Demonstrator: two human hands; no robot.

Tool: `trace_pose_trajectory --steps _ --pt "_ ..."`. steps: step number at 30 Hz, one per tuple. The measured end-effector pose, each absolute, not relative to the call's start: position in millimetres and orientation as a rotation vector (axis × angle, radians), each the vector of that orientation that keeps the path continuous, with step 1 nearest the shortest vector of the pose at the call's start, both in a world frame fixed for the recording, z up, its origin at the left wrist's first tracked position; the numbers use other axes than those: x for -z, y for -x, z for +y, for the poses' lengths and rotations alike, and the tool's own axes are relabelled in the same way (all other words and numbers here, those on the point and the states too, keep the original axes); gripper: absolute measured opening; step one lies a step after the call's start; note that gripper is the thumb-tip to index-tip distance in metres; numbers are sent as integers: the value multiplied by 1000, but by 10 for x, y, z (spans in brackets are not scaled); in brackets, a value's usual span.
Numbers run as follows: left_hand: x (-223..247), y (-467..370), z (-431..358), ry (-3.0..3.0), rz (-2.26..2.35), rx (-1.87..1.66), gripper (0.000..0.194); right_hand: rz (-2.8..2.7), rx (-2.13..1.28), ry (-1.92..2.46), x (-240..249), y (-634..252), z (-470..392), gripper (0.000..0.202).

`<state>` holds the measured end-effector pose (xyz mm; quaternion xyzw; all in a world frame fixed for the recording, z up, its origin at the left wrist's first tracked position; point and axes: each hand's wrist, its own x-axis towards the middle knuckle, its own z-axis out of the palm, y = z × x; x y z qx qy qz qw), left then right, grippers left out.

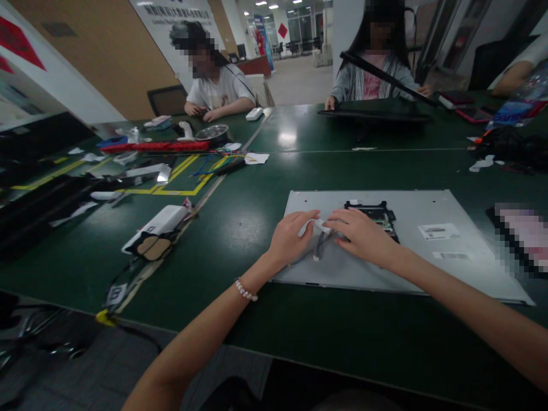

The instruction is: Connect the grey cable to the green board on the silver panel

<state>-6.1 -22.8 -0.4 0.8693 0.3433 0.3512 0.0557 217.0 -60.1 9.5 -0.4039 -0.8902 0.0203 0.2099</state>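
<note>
A flat silver display panel (411, 268) lies back side up on the green table. My left hand (293, 234) is over its left part, thumb and index finger closing on a small white strip (321, 225). From the other side the fingertips of my right hand (362, 231) pinch at the same strip; the exact contact is blurred. Below the strip a short grey cable (318, 248) with a pale end hangs over the panel. Partly behind my right hand sits a black bracket (387, 212) around a circuit board.
On the left a white battery-like pack (160, 225) with wires rests on the table (231, 257). A phone (522, 234) lies at the right edge. Across the table, one person (222, 85) sits and another person (372, 80) handles a black monitor frame (377, 117).
</note>
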Motion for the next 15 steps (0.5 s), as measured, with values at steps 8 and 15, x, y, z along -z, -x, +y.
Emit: trace_pose_trajectory --steps 8,15 --pt "38 76 -219 -2637 1121 -992 23 -2506 -28 1105 -139 -2141 -648 21" --pt "109 55 -230 -2667 1112 -837 23 -2540 6 1114 -51 -2173 -792 25"
